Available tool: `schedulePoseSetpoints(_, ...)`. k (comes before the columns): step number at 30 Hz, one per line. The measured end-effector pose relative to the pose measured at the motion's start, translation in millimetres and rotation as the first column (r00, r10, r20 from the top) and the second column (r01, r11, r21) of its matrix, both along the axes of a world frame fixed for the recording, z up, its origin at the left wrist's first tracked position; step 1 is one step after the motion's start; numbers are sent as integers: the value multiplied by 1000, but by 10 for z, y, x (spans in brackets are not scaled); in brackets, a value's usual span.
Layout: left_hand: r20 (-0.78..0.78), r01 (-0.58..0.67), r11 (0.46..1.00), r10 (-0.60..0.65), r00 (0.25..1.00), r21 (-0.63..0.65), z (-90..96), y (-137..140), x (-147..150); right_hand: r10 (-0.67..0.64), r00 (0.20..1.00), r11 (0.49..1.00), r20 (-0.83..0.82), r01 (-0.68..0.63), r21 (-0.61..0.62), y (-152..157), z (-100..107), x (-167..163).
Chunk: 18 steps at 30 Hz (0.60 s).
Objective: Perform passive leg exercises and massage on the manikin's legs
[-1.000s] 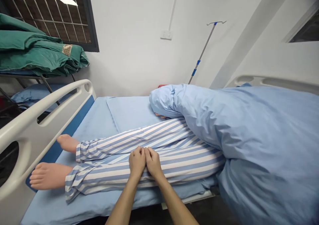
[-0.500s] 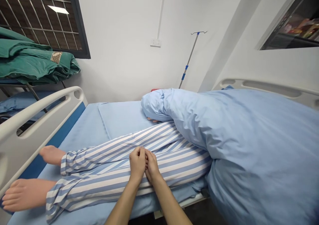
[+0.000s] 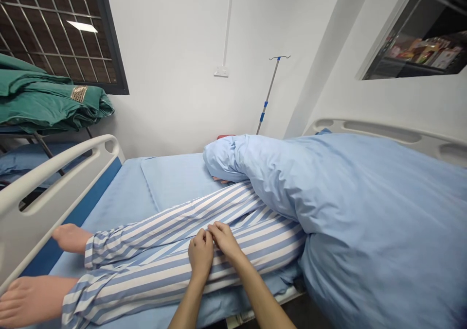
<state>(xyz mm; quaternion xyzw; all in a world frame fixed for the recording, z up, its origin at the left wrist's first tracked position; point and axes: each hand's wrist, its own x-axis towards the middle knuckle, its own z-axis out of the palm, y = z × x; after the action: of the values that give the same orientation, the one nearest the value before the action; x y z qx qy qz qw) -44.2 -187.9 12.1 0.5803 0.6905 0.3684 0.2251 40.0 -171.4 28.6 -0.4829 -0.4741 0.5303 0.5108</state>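
My left hand (image 3: 200, 253) is curled into a fist above the near thigh of a figure lying on the bed. Close beside it, my right hand (image 3: 224, 239) has its fingers bent down, their tips by the left knuckles. What either hand holds, if anything, is hidden. Beneath both are blue-and-white striped pyjama trousers (image 3: 146, 275); I cannot tell if the hands touch them. Bare feet (image 3: 32, 297) stick out of the cuffs at left. A light blue quilt (image 3: 350, 207) is bunched over the figure's upper body.
The bed has a pale footboard (image 3: 62, 166) at left and a headboard (image 3: 386, 129) at right. An IV pole (image 3: 270, 88) stands by the wall behind. Green folded cloth (image 3: 47, 103) lies at the far left below a barred window (image 3: 54, 32).
My hands were pressed together with fingers overlapping; now they have come slightly apart, the right one turned palm down and a little further forward. The view has shifted slightly.
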Motion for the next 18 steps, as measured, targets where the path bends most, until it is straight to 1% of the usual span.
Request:
schedulePoseSetpoints(2,-54,6,1000,-7,999,-16,-18,3,21,36,990,997,137,-45,60,1,148,155)
schedulePoseSetpoints(4,-95,6,1000,-8,995,-22,-33,6,37,-8,975,991,221,-21,133,-19,247,261)
schedulePoseSetpoints(5,-110,5,1000,-8,994,-22,-39,8,42,-43,965,985,260,-2,172,-35,259,289)
schedulePoseSetpoints(7,-133,3,1000,-7,991,-27,-48,11,46,-118,930,970,348,33,241,-75,200,299)
schedulePoseSetpoints(9,-156,11,999,-16,988,-34,-54,14,49,-166,892,959,421,46,280,-112,56,277)
schedulePoseSetpoints(11,-181,23,999,-29,983,-38,-58,15,55,-194,865,951,463,50,306,-138,-103,252)
schedulePoseSetpoints(13,-203,30,999,-37,978,-38,-58,14,68,-218,855,943,471,59,328,-151,-214,241)
schedulePoseSetpoints(15,-219,27,999,-37,975,-47,-57,10,83,-230,855,938,464,67,341,-155,-257,245)
schedulePoseSetpoints(18,-235,40,998,-52,970,-55,-58,3,97,-215,865,939,454,55,339,-155,-245,259)
